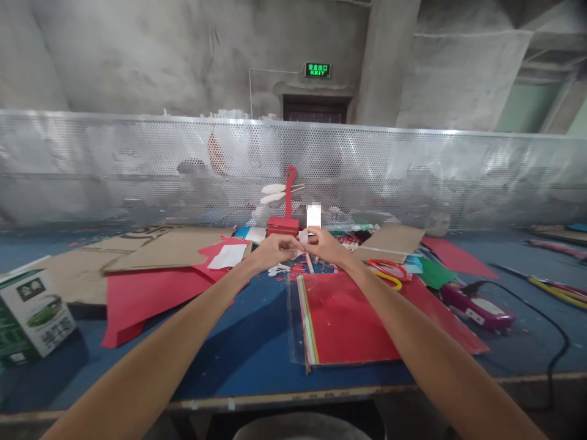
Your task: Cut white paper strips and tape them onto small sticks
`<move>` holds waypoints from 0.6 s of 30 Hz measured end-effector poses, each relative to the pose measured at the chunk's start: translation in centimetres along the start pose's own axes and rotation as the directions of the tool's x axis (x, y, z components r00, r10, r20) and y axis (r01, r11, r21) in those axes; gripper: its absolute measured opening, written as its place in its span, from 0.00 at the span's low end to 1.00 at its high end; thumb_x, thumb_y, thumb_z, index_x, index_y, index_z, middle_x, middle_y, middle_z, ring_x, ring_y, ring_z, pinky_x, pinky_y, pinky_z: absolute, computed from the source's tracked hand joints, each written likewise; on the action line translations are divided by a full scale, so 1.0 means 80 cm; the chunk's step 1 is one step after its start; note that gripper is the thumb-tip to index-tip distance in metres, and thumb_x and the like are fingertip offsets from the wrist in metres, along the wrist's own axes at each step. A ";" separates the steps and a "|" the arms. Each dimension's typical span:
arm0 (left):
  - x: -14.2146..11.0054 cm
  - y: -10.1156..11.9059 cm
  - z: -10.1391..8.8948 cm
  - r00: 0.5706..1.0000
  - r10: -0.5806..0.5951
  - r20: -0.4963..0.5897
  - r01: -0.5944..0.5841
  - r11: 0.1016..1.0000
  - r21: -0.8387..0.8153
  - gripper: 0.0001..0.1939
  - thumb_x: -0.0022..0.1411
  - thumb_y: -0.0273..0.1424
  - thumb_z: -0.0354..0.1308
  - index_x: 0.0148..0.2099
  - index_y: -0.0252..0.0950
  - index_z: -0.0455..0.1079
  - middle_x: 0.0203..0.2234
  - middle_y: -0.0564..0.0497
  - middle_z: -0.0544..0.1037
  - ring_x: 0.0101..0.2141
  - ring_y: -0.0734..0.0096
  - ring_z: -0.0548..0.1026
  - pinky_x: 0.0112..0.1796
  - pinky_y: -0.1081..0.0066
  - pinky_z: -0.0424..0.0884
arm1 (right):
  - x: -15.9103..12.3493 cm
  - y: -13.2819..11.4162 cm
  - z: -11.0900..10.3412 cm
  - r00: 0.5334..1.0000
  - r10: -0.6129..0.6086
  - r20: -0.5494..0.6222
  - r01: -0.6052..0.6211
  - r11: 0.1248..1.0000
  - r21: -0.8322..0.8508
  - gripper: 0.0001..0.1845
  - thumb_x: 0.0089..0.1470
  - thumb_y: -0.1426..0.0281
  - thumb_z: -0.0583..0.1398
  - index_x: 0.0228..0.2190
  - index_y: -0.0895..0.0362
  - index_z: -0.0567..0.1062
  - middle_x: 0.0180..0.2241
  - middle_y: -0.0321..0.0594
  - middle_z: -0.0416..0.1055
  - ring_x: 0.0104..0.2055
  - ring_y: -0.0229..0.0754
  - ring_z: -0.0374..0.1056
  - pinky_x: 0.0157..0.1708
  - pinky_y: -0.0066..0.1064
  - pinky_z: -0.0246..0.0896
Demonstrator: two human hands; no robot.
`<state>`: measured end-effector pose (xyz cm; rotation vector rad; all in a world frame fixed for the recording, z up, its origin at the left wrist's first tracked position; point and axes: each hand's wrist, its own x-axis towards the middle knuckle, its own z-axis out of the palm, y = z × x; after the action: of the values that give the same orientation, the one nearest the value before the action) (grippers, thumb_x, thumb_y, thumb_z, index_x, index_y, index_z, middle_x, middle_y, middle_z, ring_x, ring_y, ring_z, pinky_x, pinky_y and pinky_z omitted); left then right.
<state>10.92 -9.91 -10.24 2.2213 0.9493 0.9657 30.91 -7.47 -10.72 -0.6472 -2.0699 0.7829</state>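
Observation:
Over the middle of the table, my left hand [280,245] and my right hand [321,244] meet with fingertips close together. Between them is a small thin white piece [302,237], like paper or tissue, pinched by both hands. Just behind stands a red paper box [283,225] with a tall red hooked strip [288,194] rising from it. A bright white phone-like screen [314,217] shows right behind my right hand. Below my fingers lie white scraps [279,269] and a short pale stick [309,263].
A plastic sleeve of coloured paper, red on top [348,324], lies beneath my right forearm. Cardboard [169,249] and red sheets [147,293] are at left, near a green-white carton [36,315]. Scissors [387,272], a purple corded device [479,307] and perforated metal screen [367,171] surround.

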 end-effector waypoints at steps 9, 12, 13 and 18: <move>0.008 -0.015 0.001 0.979 -0.111 -0.169 0.086 0.985 -0.150 0.11 0.48 0.35 0.62 0.33 0.33 0.73 0.27 0.51 0.76 0.27 0.74 0.70 0.29 0.74 0.64 | -0.001 0.008 0.005 0.998 -0.002 0.063 0.009 0.994 -0.106 0.29 0.44 0.70 0.66 0.49 0.56 0.66 0.49 0.47 0.67 0.44 0.42 0.68 0.41 0.33 0.64; 0.005 -0.010 0.004 0.964 -0.178 -0.198 0.117 0.951 -0.285 0.12 0.50 0.36 0.62 0.34 0.34 0.71 0.27 0.51 0.76 0.26 0.74 0.71 0.29 0.74 0.64 | -0.002 0.002 0.009 0.990 -0.039 0.138 0.036 0.999 0.025 0.31 0.45 0.70 0.66 0.51 0.56 0.64 0.49 0.46 0.68 0.49 0.44 0.66 0.46 0.35 0.64; 0.003 -0.007 0.005 0.959 -0.193 -0.206 0.123 0.943 -0.309 0.12 0.50 0.35 0.62 0.35 0.34 0.70 0.28 0.51 0.76 0.27 0.74 0.71 0.29 0.74 0.65 | -0.002 0.001 0.011 0.985 -0.032 0.167 0.021 0.997 0.072 0.31 0.46 0.70 0.65 0.52 0.56 0.63 0.47 0.45 0.70 0.48 0.44 0.68 0.46 0.35 0.64; -0.001 0.002 0.007 0.950 -0.197 -0.241 0.106 0.933 -0.345 0.11 0.50 0.33 0.62 0.35 0.33 0.70 0.27 0.50 0.76 0.25 0.75 0.71 0.28 0.74 0.64 | 0.000 0.001 0.020 0.984 0.045 0.170 -0.076 0.981 0.181 0.28 0.49 0.70 0.64 0.51 0.58 0.63 0.36 0.41 0.74 0.41 0.43 0.72 0.40 0.33 0.66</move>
<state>11.36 -10.13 -10.48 1.7409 0.9811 1.2756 29.63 -7.90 -11.51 -0.5591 -2.0995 1.0838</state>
